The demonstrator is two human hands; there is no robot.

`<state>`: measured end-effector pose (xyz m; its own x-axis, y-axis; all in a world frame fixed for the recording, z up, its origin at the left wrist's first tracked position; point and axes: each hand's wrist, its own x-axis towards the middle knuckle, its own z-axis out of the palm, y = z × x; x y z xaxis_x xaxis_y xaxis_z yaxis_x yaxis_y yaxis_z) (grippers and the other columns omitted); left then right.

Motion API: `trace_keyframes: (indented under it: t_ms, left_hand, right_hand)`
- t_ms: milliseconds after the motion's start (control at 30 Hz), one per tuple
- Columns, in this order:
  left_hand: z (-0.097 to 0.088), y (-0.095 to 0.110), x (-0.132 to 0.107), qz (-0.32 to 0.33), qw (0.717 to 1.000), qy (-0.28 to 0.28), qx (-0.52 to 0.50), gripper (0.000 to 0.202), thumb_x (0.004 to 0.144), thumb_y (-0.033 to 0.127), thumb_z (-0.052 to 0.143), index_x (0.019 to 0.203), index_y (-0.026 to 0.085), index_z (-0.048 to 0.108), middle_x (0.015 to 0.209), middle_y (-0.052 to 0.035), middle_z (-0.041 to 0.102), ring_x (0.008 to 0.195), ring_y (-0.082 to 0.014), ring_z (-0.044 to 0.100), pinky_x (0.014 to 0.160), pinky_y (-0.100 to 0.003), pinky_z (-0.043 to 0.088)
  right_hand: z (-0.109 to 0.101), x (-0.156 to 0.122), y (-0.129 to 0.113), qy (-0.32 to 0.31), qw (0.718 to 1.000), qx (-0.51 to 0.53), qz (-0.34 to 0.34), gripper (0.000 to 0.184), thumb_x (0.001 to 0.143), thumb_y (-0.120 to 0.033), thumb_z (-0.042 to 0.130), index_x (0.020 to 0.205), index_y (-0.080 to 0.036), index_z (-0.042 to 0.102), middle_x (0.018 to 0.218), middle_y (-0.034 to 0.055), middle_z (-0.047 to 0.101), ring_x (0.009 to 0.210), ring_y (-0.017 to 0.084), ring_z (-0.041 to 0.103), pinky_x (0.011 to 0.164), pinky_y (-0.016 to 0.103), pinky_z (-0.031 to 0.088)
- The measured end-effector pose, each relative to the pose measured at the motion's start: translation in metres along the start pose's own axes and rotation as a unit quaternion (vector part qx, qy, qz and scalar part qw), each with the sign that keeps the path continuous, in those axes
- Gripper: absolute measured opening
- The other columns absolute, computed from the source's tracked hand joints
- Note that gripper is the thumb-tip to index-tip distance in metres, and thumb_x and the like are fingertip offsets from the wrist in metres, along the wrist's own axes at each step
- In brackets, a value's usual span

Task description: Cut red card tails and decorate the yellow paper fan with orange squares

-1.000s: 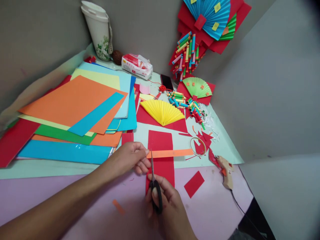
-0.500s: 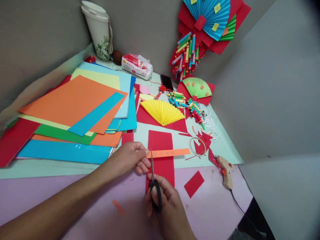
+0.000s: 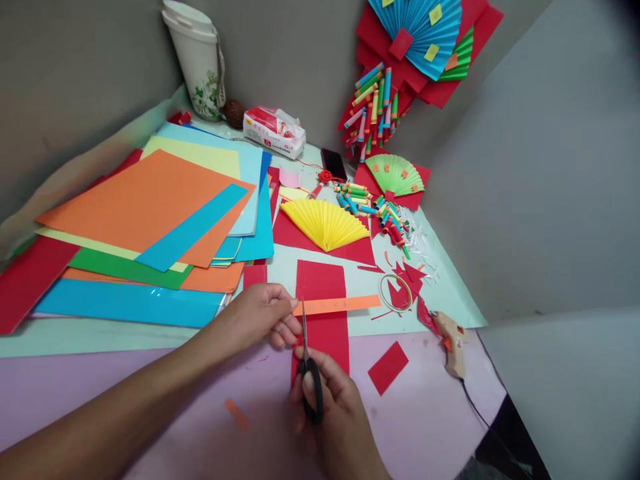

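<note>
My left hand (image 3: 270,313) pinches the left end of a narrow orange paper strip (image 3: 345,305), which stretches out to the right. In my right hand (image 3: 330,407) are black-handled scissors (image 3: 313,390), their blades pointing up and crossing the strip close beside my left fingertips. The blades look closed or almost closed. Beneath the strip lies a red paper rectangle (image 3: 323,280), partly covered by my hands. A small red paper piece (image 3: 388,368) rests to the right, and a small orange scrap (image 3: 237,413) lies at the lower left.
Coloured paper sheets (image 3: 150,193) are stacked at left. A yellow paper fan (image 3: 325,223) lies behind my hands. At right are a tape roll (image 3: 381,293), red scraps and a glue gun (image 3: 453,347) with a cord. A cup (image 3: 195,67) and tissue pack (image 3: 275,131) stand behind.
</note>
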<state>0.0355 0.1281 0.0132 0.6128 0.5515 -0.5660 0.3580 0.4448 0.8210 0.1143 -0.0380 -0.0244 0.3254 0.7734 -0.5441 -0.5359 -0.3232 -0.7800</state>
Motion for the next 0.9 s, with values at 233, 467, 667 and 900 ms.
trace_keyframes:
  t_ms: [233, 467, 667, 900]
  left_hand:
    - [0.001, 0.002, -0.001, -0.005, 1.0, 0.004, 0.0, 0.022, 0.083, 0.029, 0.058, 0.065, 0.02, 0.051, 0.059, -0.0029, 0.073, 0.052, -0.0176, 0.069, 0.052, -0.028, 0.051]
    - [0.001, 0.001, 0.001, -0.012, 1.0, 0.007, -0.003, 0.02, 0.08, 0.03, 0.06, 0.065, 0.02, 0.052, 0.057, -0.0028, 0.072, 0.051, -0.0177, 0.069, 0.05, -0.027, 0.05]
    - [0.002, 0.001, -0.001, -0.008, 1.0, 0.01, 0.006, 0.019, 0.081, 0.029, 0.058, 0.066, 0.02, 0.051, 0.06, -0.003, 0.073, 0.052, -0.0176, 0.069, 0.052, -0.028, 0.051]
    - [-0.008, 0.001, -0.004, 0.062, 0.992, 0.075, 0.075, 0.018, 0.082, 0.036, 0.057, 0.072, 0.021, 0.053, 0.065, -0.004, 0.073, 0.055, -0.0197, 0.069, 0.054, -0.031, 0.051]
  right_hand:
    - [0.0, -0.002, -0.004, -0.002, 1.0, -0.027, 0.009, 0.069, 0.067, -0.066, 0.079, 0.113, -0.016, 0.064, 0.059, -0.0057, 0.055, 0.041, 0.006, 0.043, 0.038, 0.018, 0.026]
    - [0.0, -0.001, -0.003, -0.002, 1.0, -0.008, 0.008, 0.067, 0.065, -0.063, 0.081, 0.11, -0.017, 0.065, 0.059, -0.0059, 0.055, 0.042, 0.006, 0.043, 0.04, 0.018, 0.027]
    - [0.001, -0.001, -0.003, 0.0, 1.0, -0.017, 0.014, 0.068, 0.065, -0.064, 0.081, 0.111, -0.016, 0.064, 0.057, -0.0068, 0.054, 0.04, 0.006, 0.042, 0.037, 0.017, 0.025]
    - [-0.006, -0.006, -0.006, -0.04, 0.999, 0.003, 0.003, 0.062, 0.069, -0.059, 0.082, 0.11, -0.017, 0.064, 0.065, -0.0048, 0.058, 0.043, 0.005, 0.046, 0.041, 0.017, 0.032]
